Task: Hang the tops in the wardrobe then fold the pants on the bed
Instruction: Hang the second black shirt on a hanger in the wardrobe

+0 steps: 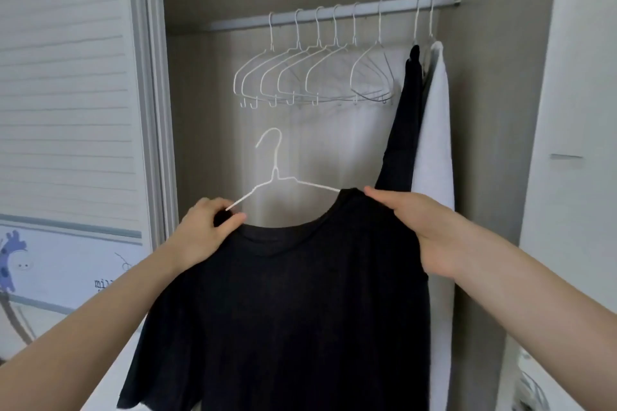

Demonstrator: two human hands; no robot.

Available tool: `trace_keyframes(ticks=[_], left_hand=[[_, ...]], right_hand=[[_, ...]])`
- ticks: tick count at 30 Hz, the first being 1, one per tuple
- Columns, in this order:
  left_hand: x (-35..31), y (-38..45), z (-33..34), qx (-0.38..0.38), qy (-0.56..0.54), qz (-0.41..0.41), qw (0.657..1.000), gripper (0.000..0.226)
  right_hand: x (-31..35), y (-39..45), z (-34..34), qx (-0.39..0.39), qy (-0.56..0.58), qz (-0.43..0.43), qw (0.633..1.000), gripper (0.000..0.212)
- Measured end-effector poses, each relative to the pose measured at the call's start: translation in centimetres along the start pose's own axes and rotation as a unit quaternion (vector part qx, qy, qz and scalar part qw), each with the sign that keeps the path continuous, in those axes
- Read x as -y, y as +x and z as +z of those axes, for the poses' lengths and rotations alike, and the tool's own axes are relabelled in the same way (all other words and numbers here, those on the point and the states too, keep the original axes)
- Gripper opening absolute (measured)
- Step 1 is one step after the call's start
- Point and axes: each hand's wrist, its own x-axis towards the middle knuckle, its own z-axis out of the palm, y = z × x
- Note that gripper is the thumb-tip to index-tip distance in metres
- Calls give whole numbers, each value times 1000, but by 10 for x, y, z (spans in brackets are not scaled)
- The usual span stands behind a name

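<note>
We stood facing an open wardrobe (484, 110) and held a black T-shirt (287, 310) up in front of it at chest height, below the rail (334, 14). A white wire hanger (275, 173) was partly threaded into the shirt: its right arm ran inside the collar, while its left arm was bare and stuck out over the neckline. Our left hand (203, 233) pinched the shirt's left shoulder between thumb and curled fingers, right at the tip of that bare hanger arm. Our right hand (414, 227) gripped the shirt's right shoulder, fingers closed round the cloth with the hanger presumably underneath, though we could not see it there. On the rail, six empty white hangers (300, 77) hung in a bunch towards the left. At the right end two tops already hung side by side, a black garment (405, 117) and a white garment (434, 150). We judged the hanging stage part done: two tops were up, and this third one needed its left shoulder pulled over the hanger and then hooked on the rail. No pants and no bed were in view, so we took the folding as not yet begun, though we could not confirm it.
</note>
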Motion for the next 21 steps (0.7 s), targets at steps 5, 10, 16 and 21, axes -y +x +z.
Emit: trace_keyframes(ticks=[5,10,16,21], left_hand=[[-56,-3,16,113,-107,57,986,47],[-103,-18,13,239,-252,107,932,62],[-153,-12,18,254,-333,149,896,82],[-162,10,54,9,-212,161,964,54]], right_hand=[[45,-15,15,-75,35,-114,990,27],[75,-17,33,-105,-8,-230,967,29],[98,16,66,-97,-88,-306,943,25],[125,55,68,-158,-174,-336,912,22]])
